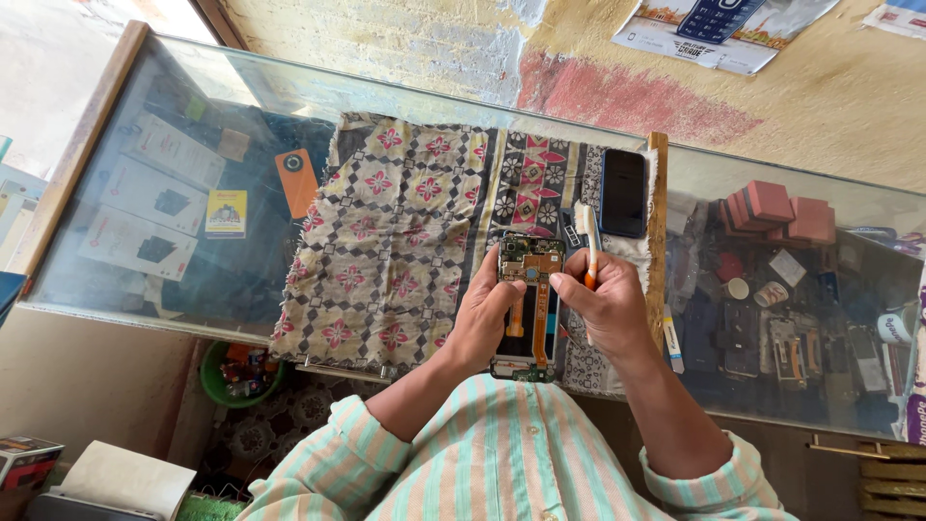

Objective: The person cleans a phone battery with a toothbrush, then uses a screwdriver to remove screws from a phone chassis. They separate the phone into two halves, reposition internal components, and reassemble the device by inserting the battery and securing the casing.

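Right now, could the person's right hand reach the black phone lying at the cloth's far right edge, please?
Probably yes: the black phone lies on the cloth just beyond the right hand, with nothing between them. But that hand grips an orange-handled brush, so its fingers are not free.

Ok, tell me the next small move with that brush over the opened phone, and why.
Probably lower the brush head onto the exposed board at the top of the opened phone and sweep lightly. The right hand holds the brush upright, bristles just above and beside the phone's top edge, while the left hand steadies the phone over the patterned cloth.
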Demonstrator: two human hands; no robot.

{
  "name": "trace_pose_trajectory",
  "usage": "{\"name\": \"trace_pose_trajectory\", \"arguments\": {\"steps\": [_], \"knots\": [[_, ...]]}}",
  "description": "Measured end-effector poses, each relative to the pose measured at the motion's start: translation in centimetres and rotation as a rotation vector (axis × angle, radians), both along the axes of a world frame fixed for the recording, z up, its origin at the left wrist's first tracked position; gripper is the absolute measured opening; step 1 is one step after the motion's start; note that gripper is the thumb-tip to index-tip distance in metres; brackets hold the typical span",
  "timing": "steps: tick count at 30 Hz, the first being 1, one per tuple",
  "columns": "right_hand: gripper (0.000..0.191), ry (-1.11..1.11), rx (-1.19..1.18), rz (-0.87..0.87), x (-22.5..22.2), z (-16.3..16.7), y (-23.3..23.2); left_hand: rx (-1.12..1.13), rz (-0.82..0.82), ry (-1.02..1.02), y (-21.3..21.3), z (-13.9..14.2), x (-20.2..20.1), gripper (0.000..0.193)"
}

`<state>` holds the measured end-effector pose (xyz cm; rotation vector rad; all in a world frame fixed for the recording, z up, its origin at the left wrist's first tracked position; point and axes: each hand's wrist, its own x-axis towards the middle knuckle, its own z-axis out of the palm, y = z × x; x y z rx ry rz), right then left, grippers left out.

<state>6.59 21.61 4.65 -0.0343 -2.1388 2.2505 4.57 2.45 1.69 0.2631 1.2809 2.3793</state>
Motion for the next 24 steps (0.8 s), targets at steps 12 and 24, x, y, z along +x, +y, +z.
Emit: {"name": "trace_pose_trajectory", "arguments": {"steps": [12,24], "knots": [[0.023,-0.089,0.083,-0.13,-1.8,-2.1,2.4,-0.207,-0.028,-0.169,-1.7,-0.4,-3.0,0.026],[0.029,-0.403,1.091,-0.087,-2.0,-3.7,0.3,-0.785,0.216,0.123,-3.2,-6.0,-5.4,0.024]]}}
